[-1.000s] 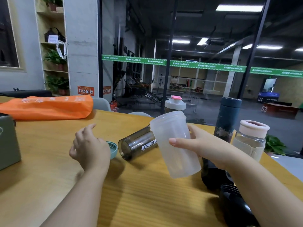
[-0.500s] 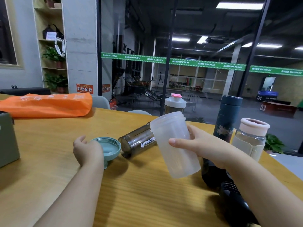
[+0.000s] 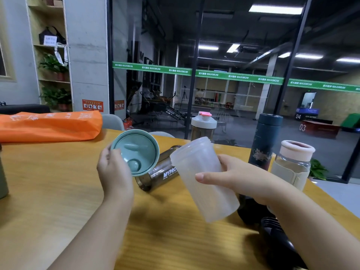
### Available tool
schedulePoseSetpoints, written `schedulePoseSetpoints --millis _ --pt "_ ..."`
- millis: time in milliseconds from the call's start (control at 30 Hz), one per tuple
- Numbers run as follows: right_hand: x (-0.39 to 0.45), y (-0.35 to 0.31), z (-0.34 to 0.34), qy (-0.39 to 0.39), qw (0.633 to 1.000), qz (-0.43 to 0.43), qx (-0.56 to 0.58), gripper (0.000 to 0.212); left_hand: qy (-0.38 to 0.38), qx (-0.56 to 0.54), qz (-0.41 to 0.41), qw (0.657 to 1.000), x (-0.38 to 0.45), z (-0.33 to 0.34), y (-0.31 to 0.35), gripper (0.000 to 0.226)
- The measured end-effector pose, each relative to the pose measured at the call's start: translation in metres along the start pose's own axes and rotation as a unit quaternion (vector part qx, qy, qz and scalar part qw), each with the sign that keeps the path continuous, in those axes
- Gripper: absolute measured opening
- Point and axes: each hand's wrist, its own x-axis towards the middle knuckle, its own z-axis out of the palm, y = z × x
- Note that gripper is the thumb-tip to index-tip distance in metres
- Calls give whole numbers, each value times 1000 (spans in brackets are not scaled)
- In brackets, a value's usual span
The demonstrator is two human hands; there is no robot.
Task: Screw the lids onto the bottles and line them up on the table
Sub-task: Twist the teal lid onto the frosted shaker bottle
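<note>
My right hand (image 3: 231, 179) grips a lidless, frosted clear shaker bottle (image 3: 202, 178), tilted with its mouth up and to the left, above the wooden table (image 3: 48, 191). My left hand (image 3: 114, 170) holds a teal lid (image 3: 136, 151) by its rim, lifted off the table, its underside facing me, just left of the bottle's mouth. A smoky MYPROTEIN bottle (image 3: 161, 172) lies on its side without a lid between my hands. A shaker with a white and pink lid (image 3: 203, 125), a dark blue flask (image 3: 266, 141) and a glass bottle with a pink lid (image 3: 294, 162) stand capped at the back right.
An orange bag (image 3: 48, 125) lies at the table's far left. A grey-green object (image 3: 3, 178) sits at the left edge. Dark black items (image 3: 272, 230) lie under my right forearm. A glass wall runs behind the table's far edge.
My left hand took hold of the teal lid on the table, lifted it and turned its underside toward me, close to the clear bottle's mouth. The right hand kept the bottle nearly still.
</note>
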Motion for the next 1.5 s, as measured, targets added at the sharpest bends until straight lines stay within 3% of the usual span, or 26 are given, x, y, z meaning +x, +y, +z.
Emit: schedulePoseSetpoints --millis 100,167,267,400,567,767,833,900,1033,1100,1200,1400,1500 --pt "-6 -7 0 10 1000 -17 -8 65 -42 -13 34 998 -8 6 -1 29" --pt "-10 -10 2 33 999 -30 -17 72 -63 0 49 997 -12 9 -3 30" --pt "-16 -11 11 78 995 -61 -6 76 -88 17 50 995 -17 13 -6 25" --pt "-26 -6 23 117 989 -95 8 68 -123 -2 31 992 -21 15 -9 35" --pt "-30 4 33 171 978 -114 -35 73 -192 7 36 981 -23 14 -14 21" --pt "-33 8 39 201 966 -121 -104 76 -296 5 58 953 -33 12 -15 36" --pt "-33 8 41 208 963 -126 -118 78 -324 21 90 941 -35 10 -19 53" --pt "-34 7 43 214 957 -133 -141 78 -334 49 108 935 -37 10 -22 64" --pt "-34 10 44 219 952 -132 -170 80 -340 70 110 931 -37 10 -21 50" --pt "-32 13 46 219 949 -124 -191 88 -352 74 114 926 -37 11 -22 58" --pt "-31 16 48 226 945 -110 -210 94 -381 65 70 920 -39 14 -25 74" --pt "-30 14 50 215 938 -90 -257 99 -379 35 34 924 -40 16 -32 72" --pt "-27 16 51 231 910 -101 -329 102 -375 19 9 927 -41 17 -38 76"
